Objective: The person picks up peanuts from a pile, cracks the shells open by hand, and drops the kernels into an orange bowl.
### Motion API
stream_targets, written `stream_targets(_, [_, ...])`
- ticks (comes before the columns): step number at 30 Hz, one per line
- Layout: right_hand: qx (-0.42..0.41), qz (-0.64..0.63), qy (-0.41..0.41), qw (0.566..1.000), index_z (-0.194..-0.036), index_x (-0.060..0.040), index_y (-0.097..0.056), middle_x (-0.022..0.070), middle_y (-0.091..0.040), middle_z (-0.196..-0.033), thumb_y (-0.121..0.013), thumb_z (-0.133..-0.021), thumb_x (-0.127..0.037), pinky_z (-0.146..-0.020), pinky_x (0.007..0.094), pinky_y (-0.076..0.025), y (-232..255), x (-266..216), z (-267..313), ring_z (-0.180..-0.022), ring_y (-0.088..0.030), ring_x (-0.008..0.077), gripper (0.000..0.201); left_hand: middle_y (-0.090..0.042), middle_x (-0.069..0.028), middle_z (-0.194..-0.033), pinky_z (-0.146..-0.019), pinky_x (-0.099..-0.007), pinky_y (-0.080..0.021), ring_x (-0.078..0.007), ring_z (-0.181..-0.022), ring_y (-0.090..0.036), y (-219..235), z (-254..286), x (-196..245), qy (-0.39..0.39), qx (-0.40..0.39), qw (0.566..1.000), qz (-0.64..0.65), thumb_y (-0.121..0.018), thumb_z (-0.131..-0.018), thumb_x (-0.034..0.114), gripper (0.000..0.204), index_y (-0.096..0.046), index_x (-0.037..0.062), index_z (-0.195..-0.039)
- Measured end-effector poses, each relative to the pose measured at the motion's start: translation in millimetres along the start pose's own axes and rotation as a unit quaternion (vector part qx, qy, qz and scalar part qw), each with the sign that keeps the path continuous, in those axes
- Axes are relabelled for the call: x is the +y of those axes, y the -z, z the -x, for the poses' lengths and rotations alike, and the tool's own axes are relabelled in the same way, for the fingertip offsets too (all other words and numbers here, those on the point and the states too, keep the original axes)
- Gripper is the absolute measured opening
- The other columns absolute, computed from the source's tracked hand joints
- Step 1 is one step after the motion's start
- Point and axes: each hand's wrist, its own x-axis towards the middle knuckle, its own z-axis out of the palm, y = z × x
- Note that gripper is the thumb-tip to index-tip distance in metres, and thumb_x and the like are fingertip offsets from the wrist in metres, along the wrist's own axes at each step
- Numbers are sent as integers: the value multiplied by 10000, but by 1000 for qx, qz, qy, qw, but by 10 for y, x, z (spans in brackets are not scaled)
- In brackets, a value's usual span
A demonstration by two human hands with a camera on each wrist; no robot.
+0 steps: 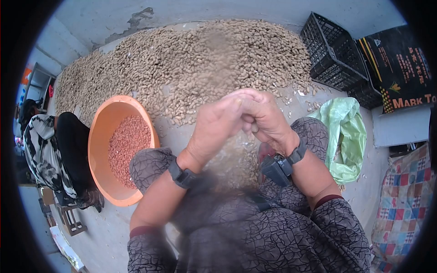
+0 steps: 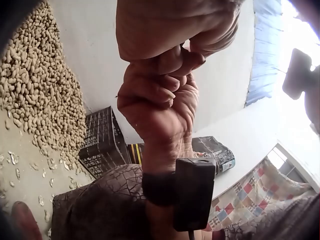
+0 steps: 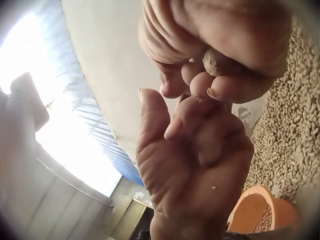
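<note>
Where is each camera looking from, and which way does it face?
Head: worn on the head, facing forward and down at the left hand and right hand; forearms and knees show.
Left wrist: on that wrist, facing the right hand; left hand at top.
Right wrist: on that wrist, facing the left hand; right hand at top.
Shared: head and left wrist, black crate; head and right wrist, orange basin.

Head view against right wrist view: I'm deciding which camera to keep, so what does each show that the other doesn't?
Only the head view shows the green bag, black crates and another person.
Only the right wrist view shows the blue strip and yellowish ribbed panel.
Both show the left hand, the right hand, the peanut heap and the orange basin of reddish kernels.
</note>
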Motion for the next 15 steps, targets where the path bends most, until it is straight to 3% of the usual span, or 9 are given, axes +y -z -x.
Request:
stream_targets(3, [-33,-65,-12,997,-860,21,-594,32,-581,-647,-589,-874,-256,-375,173,-336,53,17,-22,-450,-455,44,278,-557,6,-705,-528,-157,-353,-27,-619,-481,28,-16,-86,2,10,999,50,-433,-949,228,312,-581,-10,-1086])
stream_targets(6, [-19,-101,-29,994,-778,-9,-578,12,-543,-599,-596,-871,-318,-360,173,-322,60,74,-48,-433,-431,40,324,-523,-14,-718,-566,-189,-372,-52,-552,-399,50,-30,-103,26,36,995,88,-435,-956,244,296,-562,-21,-989])
stream_targets(9, [18,-32,17,999,-764,-16,-572,0,-515,-573,-596,-869,-328,-342,170,-300,31,24,-73,-414,-409,39,331,-564,4,-754,-551,-161,-370,-33,-611,-462,117,-16,-93,25,41,993,103,-448,-943,202,301,-571,-30,-1089])
stream_targets(11, [30,3,19,999,-774,-13,-573,11,-534,-588,-596,-869,-326,-339,171,-295,84,32,-90,-417,-405,38,328,-559,9,-759,-564,-170,-379,-34,-618,-453,105,-10,-68,10,113,991,68,-459,-938,186,293,-571,-31,-1100])
stream_targets(12, [43,37,21,998,-783,-9,-575,22,-552,-603,-596,-869,-323,-336,171,-289,100,36,-91,-420,-401,37,326,-559,9,-759,-564,-170,-379,-34,-618,-453,99,-12,-76,10,113,991,69,-459,-938,186,293,-571,-31,-1100])
stream_targets(15, [21,8,-5,1000,-801,-1,-580,52,-589,-633,-591,-874,-284,-341,164,-289,60,28,-71,-425,-403,32,293,-554,19,-761,-569,-175,-380,-30,-633,-446,96,-9,-123,-9,140,989,56,-464,-930,162,287,-571,-31,-1113])
